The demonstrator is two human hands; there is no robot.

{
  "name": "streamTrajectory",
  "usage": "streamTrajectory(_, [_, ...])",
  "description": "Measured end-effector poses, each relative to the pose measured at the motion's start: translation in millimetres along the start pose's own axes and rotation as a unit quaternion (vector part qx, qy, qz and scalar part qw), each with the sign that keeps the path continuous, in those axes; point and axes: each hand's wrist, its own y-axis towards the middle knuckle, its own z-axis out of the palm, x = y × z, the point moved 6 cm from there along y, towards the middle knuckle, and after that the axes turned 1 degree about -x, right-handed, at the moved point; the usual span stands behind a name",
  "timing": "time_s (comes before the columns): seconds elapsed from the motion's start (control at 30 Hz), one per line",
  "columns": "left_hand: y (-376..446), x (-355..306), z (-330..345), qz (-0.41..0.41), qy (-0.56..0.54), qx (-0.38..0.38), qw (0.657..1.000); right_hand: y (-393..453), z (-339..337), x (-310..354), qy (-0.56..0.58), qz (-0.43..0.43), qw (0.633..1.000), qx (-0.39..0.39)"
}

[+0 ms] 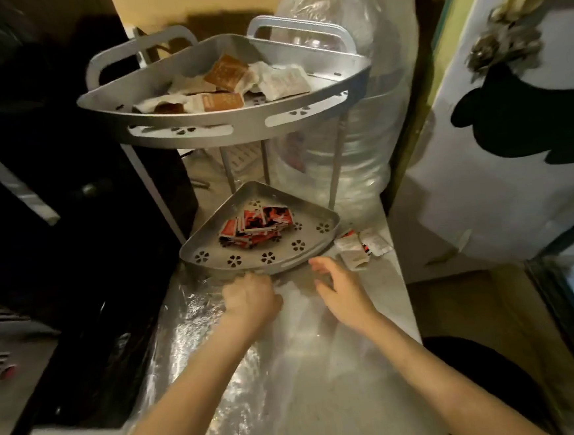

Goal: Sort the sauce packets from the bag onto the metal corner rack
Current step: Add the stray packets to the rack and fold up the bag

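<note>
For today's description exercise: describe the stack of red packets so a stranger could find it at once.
Start at the metal corner rack with two tiers. On its lower tray lies the stack of red packets. Upper-tier packets are brown and white instead.

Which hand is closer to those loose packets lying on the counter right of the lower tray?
Right. The right hand is open just left of the loose packets, slightly nearer the camera. The left hand, closed on the clear bag, sits farther left, by the lower tray's front rim.
</note>
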Motion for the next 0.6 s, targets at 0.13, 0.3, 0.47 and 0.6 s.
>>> streamTrajectory(0.13, [13,-66,-21,0.111,-0.071,-0.104,0.986,11,-52,-24,0.017,0.041,0.997,-0.065])
streamTrajectory(0.3, [38,-132,-5,0.288,-0.162,-0.118,0.937,23,-90,-60,-0.085,0.074,0.986,-0.124])
streamTrajectory(0.47, [58,-150,27,0.298,-0.171,-0.104,0.934,33,-87,-73,-0.202,0.088,0.974,-0.056])
streamTrajectory(0.6, [61,-151,30,0.280,-0.179,-0.108,0.937,38,-79,-80,-0.256,0.068,0.963,-0.042])
